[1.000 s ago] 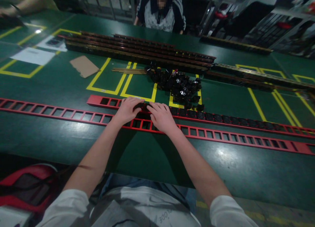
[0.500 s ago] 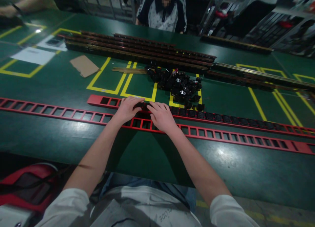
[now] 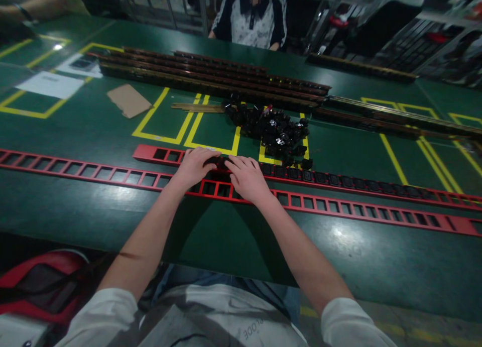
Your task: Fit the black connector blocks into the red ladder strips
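A long red slotted rail (image 3: 357,189) lies across the table, many of its slots filled with square black socket-like modules (image 3: 308,176). My left hand (image 3: 196,167) closes over the rail near its left end, fingers on the far side and thumb on the near side. Close to its right, my right hand (image 3: 247,177) grips the same rail, fingers bent over the top. A dark module (image 3: 222,162) shows between the two hands; my fingers partly cover it. Nearer to me runs a second red rail (image 3: 320,205) with open slots, passing under my wrists.
A heap of loose black modules (image 3: 280,131) lies just beyond the rail. Behind it are stacked long dark rails (image 3: 211,73), thin brown strips (image 3: 196,108), a cardboard piece (image 3: 129,101) and white paper (image 3: 52,85). A person (image 3: 250,18) sits across the table; another person's arm (image 3: 35,8) shows far left.
Both my hands stay in the same place on the rail, with hardly any movement. The person across has shifted slightly, and the arm at far left has moved a little.
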The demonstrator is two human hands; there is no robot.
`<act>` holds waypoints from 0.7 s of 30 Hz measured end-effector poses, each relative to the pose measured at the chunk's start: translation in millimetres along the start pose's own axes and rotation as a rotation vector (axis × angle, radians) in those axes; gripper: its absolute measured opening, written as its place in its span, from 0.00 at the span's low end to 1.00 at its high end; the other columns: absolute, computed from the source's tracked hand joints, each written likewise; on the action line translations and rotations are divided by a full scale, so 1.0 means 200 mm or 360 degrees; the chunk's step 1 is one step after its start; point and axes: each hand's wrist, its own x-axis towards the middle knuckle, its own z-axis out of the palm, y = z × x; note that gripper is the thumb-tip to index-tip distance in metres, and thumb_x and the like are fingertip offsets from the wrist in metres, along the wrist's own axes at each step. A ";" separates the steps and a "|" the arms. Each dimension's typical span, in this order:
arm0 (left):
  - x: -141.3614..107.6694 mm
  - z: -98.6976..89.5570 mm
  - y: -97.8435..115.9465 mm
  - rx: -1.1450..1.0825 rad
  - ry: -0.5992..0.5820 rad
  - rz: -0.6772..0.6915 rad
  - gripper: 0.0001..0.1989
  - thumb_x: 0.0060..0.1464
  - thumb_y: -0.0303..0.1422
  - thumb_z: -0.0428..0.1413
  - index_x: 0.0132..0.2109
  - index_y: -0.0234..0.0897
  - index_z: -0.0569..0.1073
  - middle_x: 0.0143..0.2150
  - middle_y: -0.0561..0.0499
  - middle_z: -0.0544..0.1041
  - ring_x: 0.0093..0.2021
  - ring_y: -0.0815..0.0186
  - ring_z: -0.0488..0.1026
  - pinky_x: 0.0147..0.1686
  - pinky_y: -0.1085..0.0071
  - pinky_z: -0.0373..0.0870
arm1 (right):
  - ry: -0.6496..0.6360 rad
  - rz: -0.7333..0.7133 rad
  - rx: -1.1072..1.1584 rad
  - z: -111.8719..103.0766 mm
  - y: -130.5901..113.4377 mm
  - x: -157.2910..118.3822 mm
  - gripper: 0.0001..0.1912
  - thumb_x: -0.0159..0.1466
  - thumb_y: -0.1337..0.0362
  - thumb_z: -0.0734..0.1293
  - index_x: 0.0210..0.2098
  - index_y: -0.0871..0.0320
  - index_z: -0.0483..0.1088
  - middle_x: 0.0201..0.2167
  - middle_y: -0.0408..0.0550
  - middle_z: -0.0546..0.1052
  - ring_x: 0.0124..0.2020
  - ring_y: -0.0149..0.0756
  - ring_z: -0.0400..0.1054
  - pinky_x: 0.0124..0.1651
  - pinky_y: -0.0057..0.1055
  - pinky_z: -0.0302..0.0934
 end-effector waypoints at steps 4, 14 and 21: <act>-0.01 0.01 -0.01 0.0013 -0.0003 0.0030 0.18 0.65 0.31 0.59 0.60 0.43 0.77 0.59 0.46 0.81 0.61 0.51 0.74 0.61 0.49 0.67 | -0.0001 0.0008 0.0016 0.00 0.00 0.00 0.24 0.75 0.66 0.60 0.68 0.56 0.70 0.71 0.51 0.68 0.70 0.50 0.61 0.73 0.55 0.54; -0.05 0.01 0.03 0.0185 0.0046 -0.0015 0.17 0.67 0.35 0.57 0.60 0.45 0.78 0.59 0.42 0.75 0.62 0.47 0.68 0.58 0.48 0.66 | -0.0020 0.0017 0.0015 0.00 0.00 0.00 0.24 0.74 0.67 0.60 0.68 0.55 0.69 0.72 0.51 0.68 0.70 0.50 0.61 0.73 0.55 0.54; -0.04 0.00 0.03 0.0218 0.0020 -0.0062 0.16 0.66 0.36 0.58 0.59 0.44 0.78 0.58 0.41 0.75 0.61 0.45 0.67 0.55 0.48 0.67 | -0.0012 -0.0001 -0.0020 -0.01 0.00 0.00 0.24 0.75 0.67 0.59 0.68 0.57 0.70 0.71 0.52 0.69 0.69 0.51 0.61 0.73 0.55 0.54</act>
